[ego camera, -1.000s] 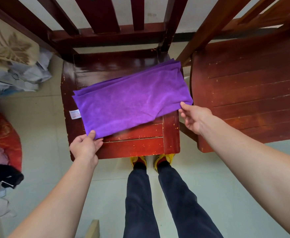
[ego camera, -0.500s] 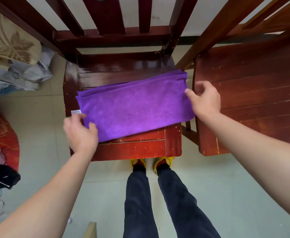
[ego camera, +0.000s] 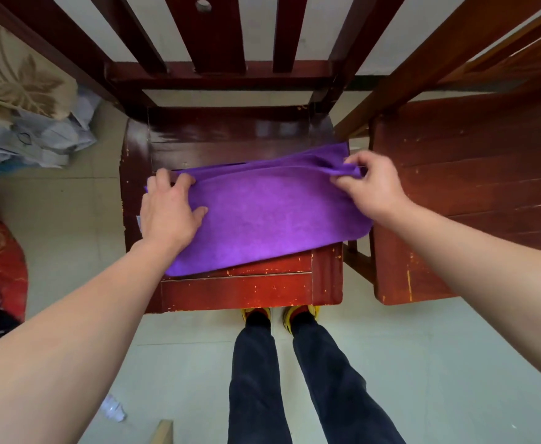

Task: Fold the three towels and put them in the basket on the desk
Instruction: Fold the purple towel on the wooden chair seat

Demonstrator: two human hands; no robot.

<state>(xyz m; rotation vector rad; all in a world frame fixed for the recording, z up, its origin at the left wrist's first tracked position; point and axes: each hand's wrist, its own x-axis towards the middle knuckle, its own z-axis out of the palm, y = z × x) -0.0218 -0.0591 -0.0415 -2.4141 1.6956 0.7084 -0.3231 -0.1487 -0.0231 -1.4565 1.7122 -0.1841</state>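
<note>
A purple towel (ego camera: 272, 216), folded into a long strip, lies across the seat of a red-brown wooden chair (ego camera: 237, 286). My left hand (ego camera: 169, 213) rests on the towel's left end, with fingers curled over its far edge. At the far right corner, my right hand (ego camera: 370, 187) pinches the cloth between thumb and fingers. The towel's right end hangs slightly past the seat edge. No basket, desk or other towels are in view.
A second wooden chair (ego camera: 474, 200) stands close on the right. Piled clothes and bedding (ego camera: 22, 123) and a red bundle (ego camera: 0, 261) lie on the floor at left. My legs and yellow shoes (ego camera: 301, 312) stand just before the chair.
Both hands went from the towel's near corners up to its far edge. The near half has been folded up, leaving the towel narrower. The view has moved closer to the chair.
</note>
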